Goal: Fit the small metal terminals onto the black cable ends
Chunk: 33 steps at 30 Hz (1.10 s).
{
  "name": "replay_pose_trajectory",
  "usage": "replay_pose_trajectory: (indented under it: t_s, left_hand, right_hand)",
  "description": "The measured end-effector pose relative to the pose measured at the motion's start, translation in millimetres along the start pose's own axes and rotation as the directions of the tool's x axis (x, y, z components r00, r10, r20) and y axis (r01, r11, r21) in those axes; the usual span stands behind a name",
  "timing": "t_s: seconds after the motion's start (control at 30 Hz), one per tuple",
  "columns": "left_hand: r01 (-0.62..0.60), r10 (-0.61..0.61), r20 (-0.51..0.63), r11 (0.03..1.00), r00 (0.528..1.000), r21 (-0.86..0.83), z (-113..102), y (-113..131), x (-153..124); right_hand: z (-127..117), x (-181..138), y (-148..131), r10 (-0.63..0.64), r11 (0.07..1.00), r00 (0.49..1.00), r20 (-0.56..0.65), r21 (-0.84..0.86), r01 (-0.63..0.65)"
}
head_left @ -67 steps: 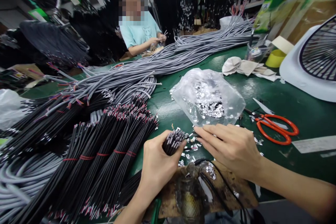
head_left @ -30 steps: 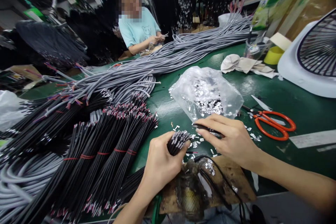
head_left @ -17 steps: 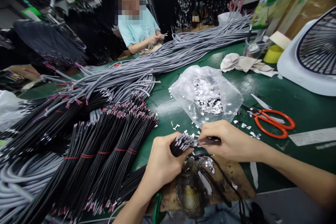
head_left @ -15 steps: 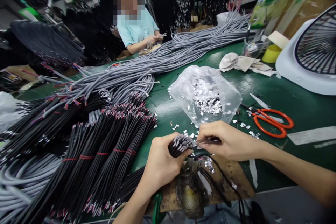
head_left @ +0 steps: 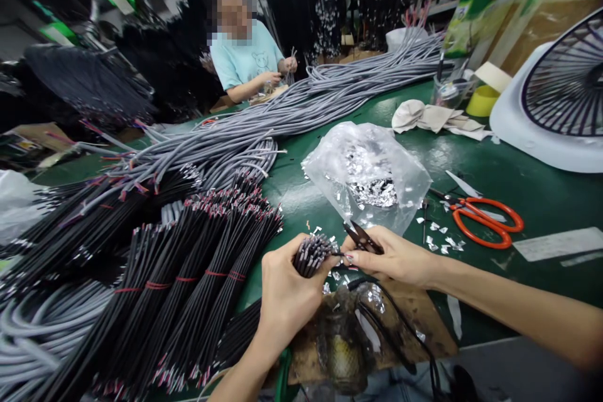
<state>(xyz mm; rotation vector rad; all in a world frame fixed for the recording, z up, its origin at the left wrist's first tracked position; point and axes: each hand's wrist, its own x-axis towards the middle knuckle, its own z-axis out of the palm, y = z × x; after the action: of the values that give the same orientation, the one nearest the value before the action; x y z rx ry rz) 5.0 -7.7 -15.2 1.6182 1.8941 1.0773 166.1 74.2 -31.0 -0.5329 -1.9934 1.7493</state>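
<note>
My left hand (head_left: 285, 292) is closed round a bundle of thin black wires (head_left: 308, 255), its stripped silvery ends pointing up and to the right. My right hand (head_left: 393, 259) is closed on small black snips (head_left: 360, 237), whose blades stick up above the fingers right beside the wire ends. Small silvery foil scraps (head_left: 438, 232) lie scattered on the green table (head_left: 541, 198) around both hands. Just beyond my right hand lies a clear plastic bag (head_left: 372, 173) with more foil scraps in it.
Tied bundles of black cables (head_left: 188, 276) and long grey cables (head_left: 264, 132) cover the left half. Orange scissors (head_left: 487, 221), crumpled cloths (head_left: 433, 118), tape rolls (head_left: 485, 100) and a white fan (head_left: 556, 94) are at the right. A person in a light blue shirt (head_left: 247, 59) works across the table.
My right hand picked up the black snips, brought them to the wire ends, then drew back slightly with the blades now raised. My left hand kept its hold on the bundle.
</note>
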Motion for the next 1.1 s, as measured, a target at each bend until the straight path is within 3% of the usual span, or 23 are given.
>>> replay_pose_trajectory:
  t_s: [0.1, 0.2, 0.27, 0.3, 0.37, 0.4, 0.43, 0.53, 0.6, 0.83, 1.0, 1.1]
  left_hand:
    - [-0.001, 0.005, -0.072, 0.999, 0.997, 0.049, 0.5, -4.0, 3.8]
    - [0.014, -0.002, -0.203, 0.998, 0.979, 0.058, -2.9, -8.2, 12.3]
    - [0.026, -0.022, -0.191, 0.999, 0.981, 0.019, -5.8, -9.1, 18.0]
    - [0.031, -0.032, -0.154, 0.999, 0.988, -0.011, -6.9, -8.8, 20.1]
    - [0.029, -0.033, -0.067, 0.998, 0.997, -0.062, -8.0, -7.3, 22.3]
    - [0.021, -0.023, -0.027, 0.997, 0.999, -0.079, -8.1, -6.3, 22.4]
    - [0.008, -0.007, 0.012, 0.996, 1.000, -0.086, -7.8, -5.4, 22.1]
    - [-0.021, 0.029, 0.114, 0.997, 0.993, -0.075, -6.3, -4.4, 19.8]
    - [-0.025, 0.035, 0.155, 0.997, 0.987, -0.067, -5.6, -5.0, 18.5]
    - [-0.021, 0.015, 0.203, 0.999, 0.979, 0.031, -4.4, -3.8, 12.9]
    - [-0.064, 0.044, 0.236, 0.995, 0.971, 0.075, -2.3, 0.8, 9.1]
    - [-0.094, 0.072, 0.206, 0.991, 0.976, 0.097, -2.5, 1.5, 8.0]
  right_hand:
    - [11.2, -2.1, -2.1, 0.031, 0.998, 0.999, 0.020, -0.046, -0.030]
    - [16.0, -3.5, -5.1, 0.024, 0.981, 0.997, 0.069, -0.196, -0.010]
    - [8.0, -2.3, -6.3, -0.096, 0.913, 0.993, -0.071, -0.404, 0.059]
    - [0.9, -1.3, -6.3, -0.188, 0.849, 0.964, -0.190, -0.525, 0.062]
    - [-14.7, 0.7, -5.3, -0.355, 0.711, 0.829, -0.431, -0.700, -0.059]
    - [-21.0, 1.4, -4.6, -0.388, 0.671, 0.785, -0.482, -0.732, -0.119]
    - [-24.9, 1.8, -3.8, -0.379, 0.667, 0.785, -0.489, -0.733, -0.134]
    - [-22.0, 1.8, -3.4, -0.269, 0.771, 0.885, -0.380, -0.636, -0.039]
    - [-12.9, 1.1, -5.0, -0.239, 0.838, 0.919, -0.315, -0.545, 0.031]
    - [-0.8, -0.9, -9.9, -0.260, 0.871, 0.914, -0.312, -0.484, 0.083]
    - [-0.7, -0.4, -9.7, -0.301, 0.864, 0.882, -0.362, -0.495, 0.091]
    - [-0.1, 0.2, -10.3, -0.318, 0.858, 0.877, -0.361, -0.504, 0.104]
